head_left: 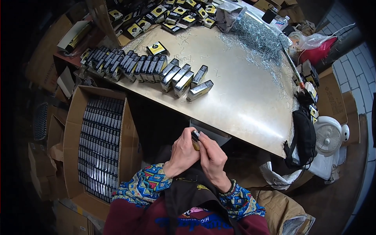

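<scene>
Amber-bodied, black-capped small item [195, 140] is pinched between the closed fingers of left hand [183, 152] and right hand [212, 157], held below the metal table [243, 98] edge, evidently for close handling.

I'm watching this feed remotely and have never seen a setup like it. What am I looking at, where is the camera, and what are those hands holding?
There is no machine here: a person works with bare hands. The one picture comes from a wide fisheye camera on their head, looking down, so straight edges bend near the rim. The left hand and right hand meet just below the table edge and together hold a small dark item with an amber part; I cannot tell what it is. On the metal table lie a row of small boxes and a heap of metal clips. To the left stands a carton packed with the same boxes. A white fan sits at the right.
</scene>
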A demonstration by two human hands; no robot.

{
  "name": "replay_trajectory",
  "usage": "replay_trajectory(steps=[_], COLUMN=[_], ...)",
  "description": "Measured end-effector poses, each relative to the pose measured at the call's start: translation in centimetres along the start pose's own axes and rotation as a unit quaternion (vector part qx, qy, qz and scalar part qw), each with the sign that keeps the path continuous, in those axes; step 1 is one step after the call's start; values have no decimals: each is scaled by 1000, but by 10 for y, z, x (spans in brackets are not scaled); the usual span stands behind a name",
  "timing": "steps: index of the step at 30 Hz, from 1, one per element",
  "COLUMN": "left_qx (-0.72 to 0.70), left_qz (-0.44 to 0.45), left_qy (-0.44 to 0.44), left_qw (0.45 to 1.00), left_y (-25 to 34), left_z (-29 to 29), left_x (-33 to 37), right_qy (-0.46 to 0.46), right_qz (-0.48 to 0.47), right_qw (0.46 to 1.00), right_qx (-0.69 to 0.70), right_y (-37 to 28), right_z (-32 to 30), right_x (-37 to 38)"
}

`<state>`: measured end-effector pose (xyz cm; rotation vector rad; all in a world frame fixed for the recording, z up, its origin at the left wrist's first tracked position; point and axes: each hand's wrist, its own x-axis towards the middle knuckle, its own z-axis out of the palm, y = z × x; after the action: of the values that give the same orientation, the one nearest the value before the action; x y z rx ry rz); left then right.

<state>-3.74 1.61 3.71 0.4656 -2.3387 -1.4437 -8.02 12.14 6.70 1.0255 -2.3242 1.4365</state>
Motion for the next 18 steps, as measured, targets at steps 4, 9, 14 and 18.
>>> replay_trajectory(steps=[4, 9, 14, 18], left_qx=[-9, -14, -83, -120], left_qz=[31, 16, 90, 67], left_qy=[10, -38, -57, -16], left_qw=[999, 999, 991, 990], left_y=[8, 12, 18, 24], left_z=[-3, -3, -7, 3], left_x=[0, 5, 26, 51], right_qy=[-19, -76, 85, 94], right_qz=[-91, -133, -96, -31], right_qw=[996, 988, 988, 995], right_qx=[-7, 5, -89, 32], right_y=[17, 29, 51, 50], right_z=[-10, -22, -49, -37], right_x=[0, 11, 49, 57])
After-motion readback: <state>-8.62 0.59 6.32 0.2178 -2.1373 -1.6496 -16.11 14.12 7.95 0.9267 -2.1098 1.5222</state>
